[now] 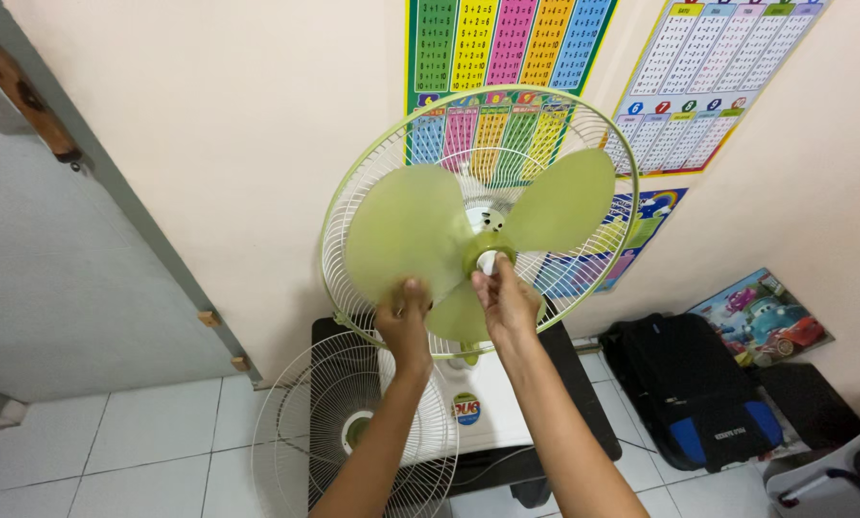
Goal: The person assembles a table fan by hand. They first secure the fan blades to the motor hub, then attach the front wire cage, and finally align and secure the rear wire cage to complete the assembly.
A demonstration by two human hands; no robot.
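Left hand [403, 321] grips a green fan blade [406, 230] by its lower edge. Right hand [507, 299], just beside it, pinches the white hub cap [488, 259]; rear grille [353, 206] behind.

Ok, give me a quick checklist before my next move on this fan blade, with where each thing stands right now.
1. Front grille off the fan: ok, it leans below.
2. Left hand steadying the green blade: ok, on its lower edge.
3. Right hand on the centre cap: ok, fingertips on it.
4. Cap loosened: cannot tell.
5. Rear grille in place: ok.
6. Fan unplugged: cannot tell.
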